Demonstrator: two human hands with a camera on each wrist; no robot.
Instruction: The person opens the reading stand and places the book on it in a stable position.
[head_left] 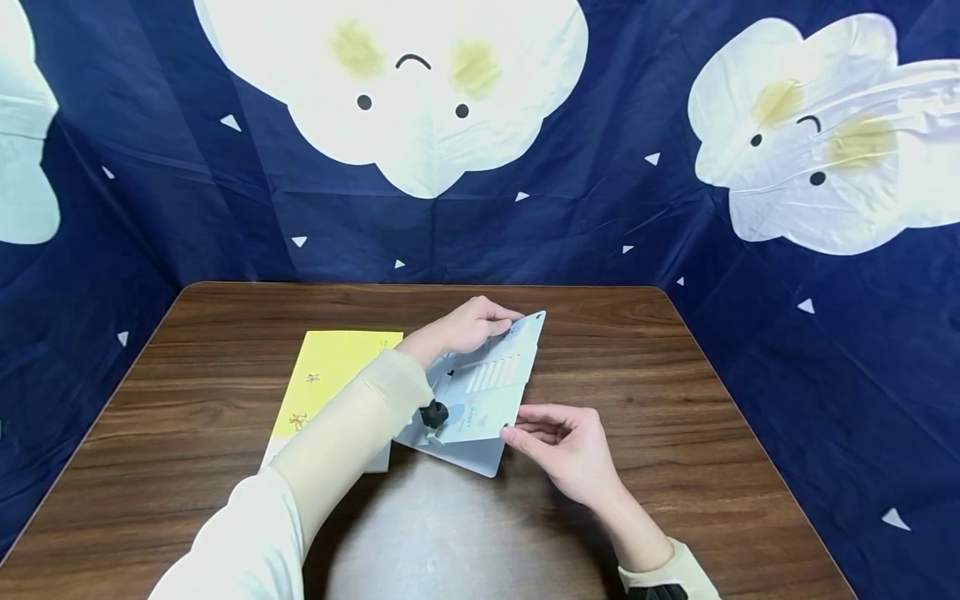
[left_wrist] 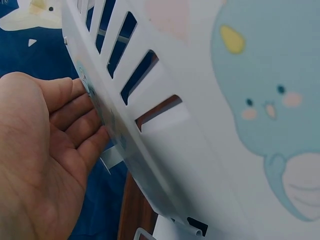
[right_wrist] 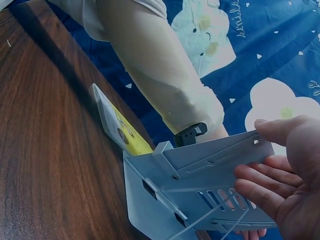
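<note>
A pale blue folding book stand (head_left: pixel 491 375) with slots and cartoon prints sits tilted partly up from its base plate (head_left: pixel 480 458). My left hand (head_left: pixel 468 325) reaches across to the far edge of the raised panel and holds it there, fingers bent against it. At the near right corner, my right hand (head_left: pixel 566 450) pinches the panel, thumb on the near side. The right wrist view shows the panel's underside with its hinge (right_wrist: pixel 157 192) and wire legs (right_wrist: pixel 202 217). A large blue cartoon figure (left_wrist: pixel 270 95) fills the right of the left wrist view.
Left of the stand, partly behind my left forearm, lies a yellow and white book (head_left: pixel 337 358) on the wooden table (head_left: pixel 645 367). A dark blue curtain (head_left: pixel 622 217) with cloud prints hangs around the back and sides.
</note>
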